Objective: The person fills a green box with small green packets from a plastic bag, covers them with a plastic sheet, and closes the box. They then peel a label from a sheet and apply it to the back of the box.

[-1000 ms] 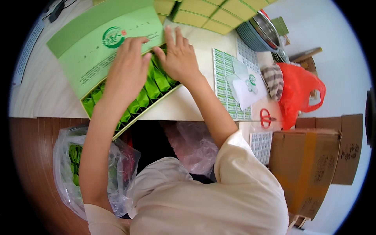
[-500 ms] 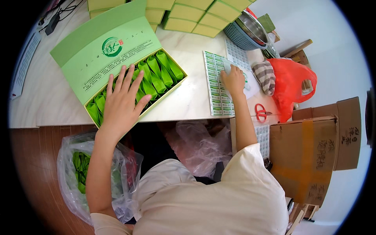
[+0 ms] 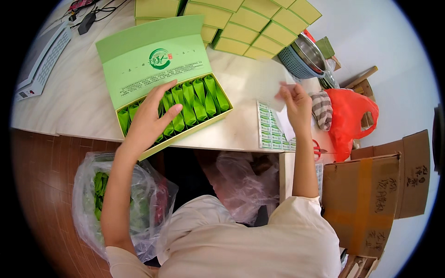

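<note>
A pale green gift box (image 3: 160, 69) stands with its lid up on the table, packed with a row of bright green pouches (image 3: 189, 106). Over the box's left part hovers my left hand (image 3: 150, 113), fingers stretched and thumb apart, hiding some pouches. My right hand (image 3: 297, 104) pinches a thin translucent sheet (image 3: 264, 81) by its edge, lifted above the table. Beneath it lies a sheet of green-and-white stickers (image 3: 268, 127), partly covered by a white paper (image 3: 283, 121).
Stacked yellow-green boxes (image 3: 241, 32) fill the back. On the right are a blue-grey basket with a steel bowl (image 3: 308, 51), a striped cloth (image 3: 321, 110), a red plastic bag (image 3: 350, 120), red scissors (image 3: 317, 149) and cardboard cartons (image 3: 361, 199). A clear bag of green pouches (image 3: 99, 194) sits below left.
My right hand has risen off the sticker sheet with the translucent sheet in its fingers. My left hand has turned and lifted a little over the box. The whole view has shifted.
</note>
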A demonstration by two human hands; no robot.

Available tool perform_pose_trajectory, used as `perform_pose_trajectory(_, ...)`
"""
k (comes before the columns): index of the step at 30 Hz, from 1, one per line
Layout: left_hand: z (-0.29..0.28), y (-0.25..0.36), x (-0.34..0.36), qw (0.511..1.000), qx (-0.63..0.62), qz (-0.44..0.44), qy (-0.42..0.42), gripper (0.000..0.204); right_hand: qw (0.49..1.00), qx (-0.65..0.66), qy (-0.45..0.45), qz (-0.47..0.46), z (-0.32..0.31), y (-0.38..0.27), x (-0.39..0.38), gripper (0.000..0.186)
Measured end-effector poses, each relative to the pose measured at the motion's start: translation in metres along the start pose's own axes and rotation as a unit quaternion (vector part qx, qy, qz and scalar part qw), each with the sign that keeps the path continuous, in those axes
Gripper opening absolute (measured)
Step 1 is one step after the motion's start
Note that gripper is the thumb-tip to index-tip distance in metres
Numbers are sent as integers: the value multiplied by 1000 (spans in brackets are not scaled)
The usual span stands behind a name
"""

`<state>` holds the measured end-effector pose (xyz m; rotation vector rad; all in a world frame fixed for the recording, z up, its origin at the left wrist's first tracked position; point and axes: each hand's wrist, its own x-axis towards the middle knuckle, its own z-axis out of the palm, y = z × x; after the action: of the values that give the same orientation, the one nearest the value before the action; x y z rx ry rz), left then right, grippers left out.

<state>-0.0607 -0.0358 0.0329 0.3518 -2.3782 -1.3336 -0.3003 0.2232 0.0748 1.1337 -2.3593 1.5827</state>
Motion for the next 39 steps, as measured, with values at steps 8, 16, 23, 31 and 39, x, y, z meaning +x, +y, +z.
perform_pose_trajectory(8, -5, 47, -23, 974, 63, 149, 158, 60, 949, 27, -301, -93, 86, -93, -22, 23)
perform_pose_trajectory(16, -20, 43, -36, 976, 52, 147, 153, 18, 917, 65, -377, -109, 110, -125, -25, 23)
perform_pose_trajectory(23, -54, 35, -29, 912, -295, -53, 279, 19, 893, 79, -442, 39, 96, -77, 0, 24)
perform_pose_trajectory(31, -67, -3, -40, 967, -72, 43, 242, 13, 938, -165, -130, -274, 86, -62, 31, 18)
perform_pose_trajectory(39, -45, -31, -77, 957, 218, 150, 123, 21, 891, -258, -122, -353, 98, 9, -14, 45)
